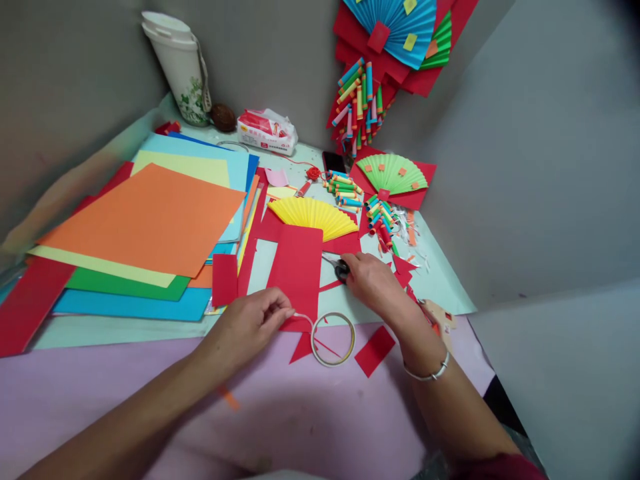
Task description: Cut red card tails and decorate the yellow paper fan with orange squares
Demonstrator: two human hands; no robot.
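My left hand (250, 327) pinches the free end of tape that runs from a tape roll (354, 339). The roll stands just right of that hand, over the front edge of the green sheet. My right hand (373, 280) has its fingers closed on the black handle of the scissors (341, 269), whose blades point left. Under the blades lies a folded red sheet of paper (300, 263). Beyond it rests a pleated yellow paper fan (315, 217). A small red paper rectangle (375, 351) lies to the right of the roll.
Stacked coloured paper (145, 220) fills the left side. At the back stand a white cup (180, 73) and a tissue pack (267, 132). A green fan (393, 173) and rolled paper tubes (381, 217) lie at right, near a glue gun (439, 317). A fan decoration (395, 30) leans against the wall.
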